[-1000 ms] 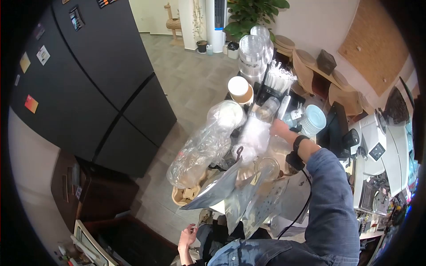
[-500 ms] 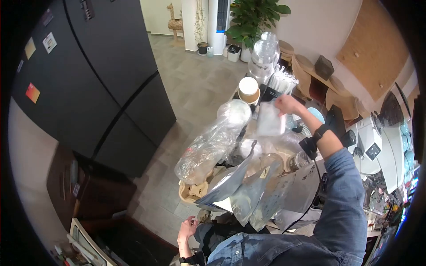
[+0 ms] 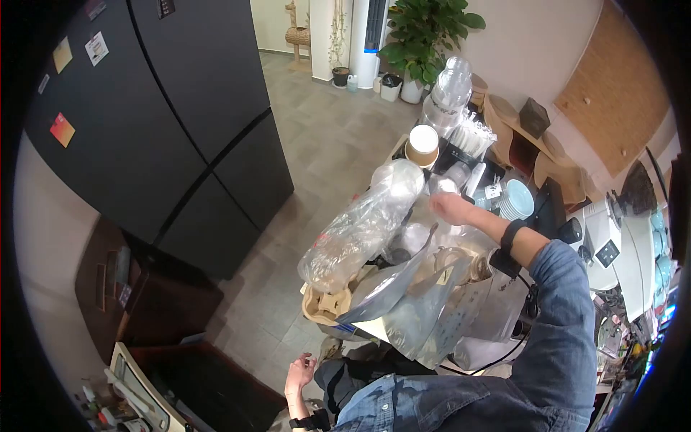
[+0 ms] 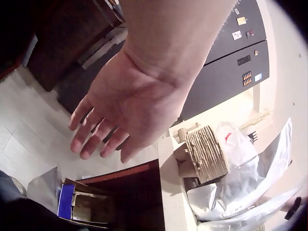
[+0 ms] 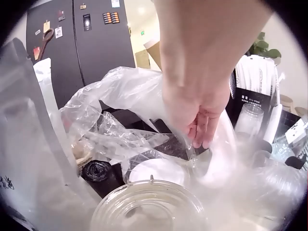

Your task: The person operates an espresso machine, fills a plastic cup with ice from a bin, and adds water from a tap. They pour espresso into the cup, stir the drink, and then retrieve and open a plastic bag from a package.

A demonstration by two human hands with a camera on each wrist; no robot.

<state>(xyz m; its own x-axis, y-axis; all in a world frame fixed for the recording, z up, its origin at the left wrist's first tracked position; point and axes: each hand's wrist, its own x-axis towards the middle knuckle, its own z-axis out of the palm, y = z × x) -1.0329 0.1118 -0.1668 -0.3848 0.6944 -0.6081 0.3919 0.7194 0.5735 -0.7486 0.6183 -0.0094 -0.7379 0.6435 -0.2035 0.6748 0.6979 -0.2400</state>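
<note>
My right hand [image 3: 452, 209] reaches down over the crowded table, back of the hand up. In the right wrist view, this hand [image 5: 196, 103] has its fingers bent downward, pinching a whitish, translucent plastic bag [image 5: 222, 156]; the thumb's contact is partly hidden. A round clear lid or container [image 5: 149, 204] and a white round lid [image 5: 156, 172] lie below it. Left of the hand is a long clear bag of stacked containers [image 3: 353, 234]. My left hand [image 3: 301, 374] hangs beside the body, and in the left wrist view that hand [image 4: 132, 98] holds nothing, fingers loosely bent.
Grey pouches [image 3: 392, 288] stand at the table's near edge beside a cardboard cup carrier [image 3: 327, 306]. Paper cups [image 3: 422, 144], wrapped straws [image 3: 473, 135] and stacked blue lids [image 3: 517, 199] stand farther back. A dark fridge [image 3: 165, 129] is to the left.
The right hand lifted a white translucent packet half a second ago and is now lower, closer to the table. The left hand stays hanging. The head view has shifted slightly.
</note>
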